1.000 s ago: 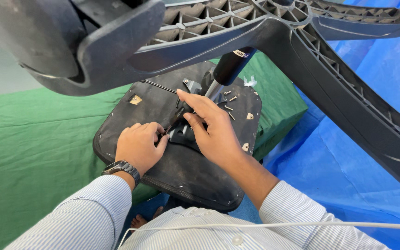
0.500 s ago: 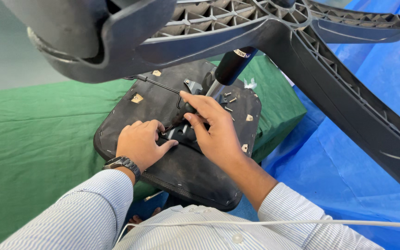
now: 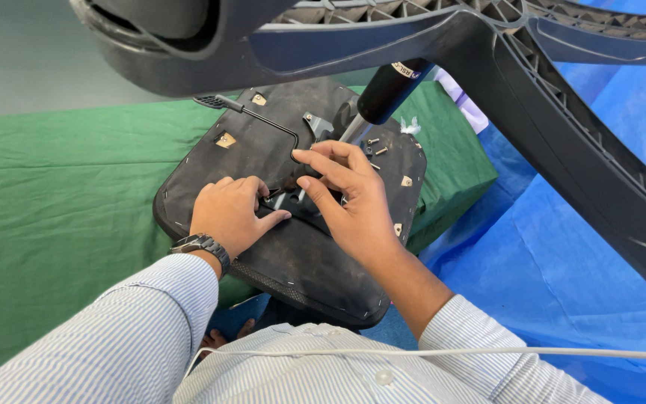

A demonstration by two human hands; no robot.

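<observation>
A person in a striped shirt works on an upturned office chair, its black seat (image 3: 285,247) lying underside up on a bench (image 3: 61,194) draped in green cloth. The left hand (image 3: 229,213), a watch (image 3: 202,244) on its wrist, rests curled on the seat's underside, its fingers closed around something small and dark at the central mechanism (image 3: 293,198); what exactly it grips cannot be told. The right hand (image 3: 349,202) hovers just beside it with fingers spread and bent over the same mechanism, fingertips touching the metal there and clamped on nothing visible. A thin black lever (image 3: 259,120) runs from the mechanism toward the seat's far left edge. Loose screws (image 3: 375,150) lie on the seat near the gas cylinder (image 3: 383,93), which rises to the chair's star base (image 3: 487,45) looming overhead. Blue sheeting (image 3: 562,262) covers the area to the right.
</observation>
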